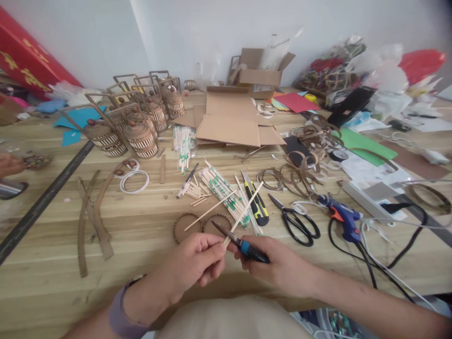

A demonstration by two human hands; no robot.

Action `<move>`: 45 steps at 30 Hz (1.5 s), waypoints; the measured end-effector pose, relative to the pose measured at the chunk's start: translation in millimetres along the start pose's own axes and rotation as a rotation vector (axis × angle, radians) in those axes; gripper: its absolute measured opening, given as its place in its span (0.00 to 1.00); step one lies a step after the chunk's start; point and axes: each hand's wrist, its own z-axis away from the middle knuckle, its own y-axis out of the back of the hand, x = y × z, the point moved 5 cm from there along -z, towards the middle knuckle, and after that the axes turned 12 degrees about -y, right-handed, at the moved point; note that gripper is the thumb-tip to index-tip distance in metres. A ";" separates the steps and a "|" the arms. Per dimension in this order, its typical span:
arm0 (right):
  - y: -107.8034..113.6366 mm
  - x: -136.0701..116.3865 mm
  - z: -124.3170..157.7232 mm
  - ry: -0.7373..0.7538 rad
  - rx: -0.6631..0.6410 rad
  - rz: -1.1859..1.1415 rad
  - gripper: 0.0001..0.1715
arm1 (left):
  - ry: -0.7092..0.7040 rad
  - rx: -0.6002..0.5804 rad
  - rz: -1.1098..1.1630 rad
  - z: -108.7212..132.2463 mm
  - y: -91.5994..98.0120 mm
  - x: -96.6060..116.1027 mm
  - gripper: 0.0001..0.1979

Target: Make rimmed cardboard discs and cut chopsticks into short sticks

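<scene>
My left hand (197,263) pinches the lower end of a pale wooden stick (247,207), which slants up to the right. In my right hand (271,263) are pliers or cutters with black and blue handles (252,251), their metal jaws (222,230) crossing the stick close to my left fingers. Just beyond lie two round cardboard discs, one at the left (183,228) and one partly behind the jaws (208,226). Another loose stick (210,210) rests across them. Wrapped sticks with green print (222,188) and short cut sticks (196,190) are behind.
Black scissors (296,221), a yellow-black cutter (259,202) and a blue glue gun (344,216) with cords lie at the right. Cardboard strips (93,212) are at the left. Woven lantern-like pieces (141,139) and flat cardboard (229,127) stand farther back. Another person's hand (10,165) shows far left.
</scene>
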 end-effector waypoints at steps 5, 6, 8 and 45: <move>0.1 -3.8 1.1 -0.015 -0.027 -0.080 0.13 | -0.053 0.034 -0.157 -2.0 6.1 3.4 0.21; 0.1 -4.4 1.9 -0.029 -0.018 -0.084 0.12 | -0.065 0.039 -0.209 -1.8 7.1 5.1 0.20; -0.4 -5.0 3.1 -0.067 -0.014 -0.101 0.12 | -0.085 0.047 -0.291 -0.9 8.3 8.9 0.18; 8.4 10.9 12.2 -0.013 0.101 0.058 0.09 | -0.145 0.234 -0.587 13.2 36.9 20.5 0.18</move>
